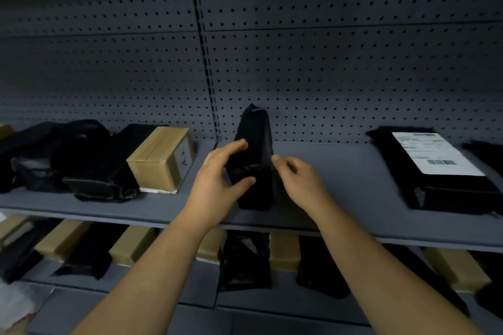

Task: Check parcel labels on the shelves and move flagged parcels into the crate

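A narrow black bagged parcel (254,141) stands on end on the grey upper shelf (340,185), in the middle of the view. My left hand (217,174) grips its left side, thumb across the front and fingers behind. My right hand (298,179) pinches the parcel's right edge with curled fingers. No label shows on the side facing me. No crate is in view.
A taped cardboard box (160,160) and crumpled black bags (68,155) lie to the left. At the right lies a black parcel with a white shipping label (435,155). The lower shelf (152,288) holds several cardboard boxes and black bags. Pegboard backs the shelves.
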Available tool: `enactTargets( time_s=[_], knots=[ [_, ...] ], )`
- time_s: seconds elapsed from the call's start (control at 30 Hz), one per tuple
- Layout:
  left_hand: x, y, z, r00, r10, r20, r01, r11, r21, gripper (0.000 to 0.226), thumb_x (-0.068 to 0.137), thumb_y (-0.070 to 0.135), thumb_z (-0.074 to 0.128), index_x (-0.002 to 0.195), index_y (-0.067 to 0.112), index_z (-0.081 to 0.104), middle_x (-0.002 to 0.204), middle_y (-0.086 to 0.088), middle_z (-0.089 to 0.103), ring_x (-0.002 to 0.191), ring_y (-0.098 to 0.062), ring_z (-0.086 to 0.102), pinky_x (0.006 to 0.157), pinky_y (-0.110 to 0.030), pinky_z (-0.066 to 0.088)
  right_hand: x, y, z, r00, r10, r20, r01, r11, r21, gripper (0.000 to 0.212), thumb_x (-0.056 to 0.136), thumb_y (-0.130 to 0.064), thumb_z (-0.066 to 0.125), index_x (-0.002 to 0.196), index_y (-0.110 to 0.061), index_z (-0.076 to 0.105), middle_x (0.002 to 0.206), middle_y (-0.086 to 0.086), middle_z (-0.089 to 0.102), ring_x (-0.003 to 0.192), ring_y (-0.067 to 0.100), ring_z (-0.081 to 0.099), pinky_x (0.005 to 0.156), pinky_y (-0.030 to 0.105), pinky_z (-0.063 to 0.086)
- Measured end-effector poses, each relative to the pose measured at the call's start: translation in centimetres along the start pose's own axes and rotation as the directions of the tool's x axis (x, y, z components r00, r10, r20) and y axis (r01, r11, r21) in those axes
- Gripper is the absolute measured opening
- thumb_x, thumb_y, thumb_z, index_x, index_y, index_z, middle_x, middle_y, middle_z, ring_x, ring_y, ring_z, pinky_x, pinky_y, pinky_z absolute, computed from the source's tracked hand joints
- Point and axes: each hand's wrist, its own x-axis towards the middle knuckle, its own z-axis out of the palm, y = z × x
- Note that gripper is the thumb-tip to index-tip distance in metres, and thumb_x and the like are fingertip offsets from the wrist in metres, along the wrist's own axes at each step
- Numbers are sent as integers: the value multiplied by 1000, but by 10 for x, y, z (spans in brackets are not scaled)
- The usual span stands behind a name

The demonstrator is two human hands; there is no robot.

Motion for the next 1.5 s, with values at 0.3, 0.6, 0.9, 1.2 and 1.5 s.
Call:
enactTargets(
  time_s=[0.3,0.6,0.9,1.2,1.5],
  knots=[
    [-6,-5,20,978,-182,102,199,960,-199,51,84,28,74,121,50,49,116,27,61,108,12,55,92,-15,46,5,-12,3,993,85,87,-110,931,348,48,94,-47,59,138,-29,51,133,-5,56,117,14,57,94,42,55],
    [9,-23,0,985,-107,133,114,993,-43,63,84,31,74,141,29,47,132,21,44,132,-2,36,112,-25,32,3,-20,23,964,191,183,-261,806,532,35,101,-33,52,131,-16,56,123,7,64,108,20,65,87,38,59],
    [12,-21,11,922,-306,235,257,942,216,65,89,54,58,146,29,40,158,0,24,146,-23,11,118,-41,16,-13,5,-4,987,156,-35,-158,985,-73,49,103,-51,34,132,-20,58,129,-1,58,119,17,53,98,29,39],
    [15,-16,4,854,-435,285,474,877,-81,27,93,33,64,117,30,51,103,23,55,104,-4,52,87,-21,38,-6,9,-10,986,134,103,-132,991,-26,41,94,-53,55,126,-29,62,115,-12,64,93,0,56,73,17,42],
    [9,-15,0,882,-404,244,456,862,-220,36,84,18,75,117,24,59,105,13,66,89,11,61,71,-7,46,-3,11,-8,993,-19,119,20,1000,-11,36,100,-33,52,137,-33,49,133,-9,48,114,5,48,100,28,41]
  ],
)
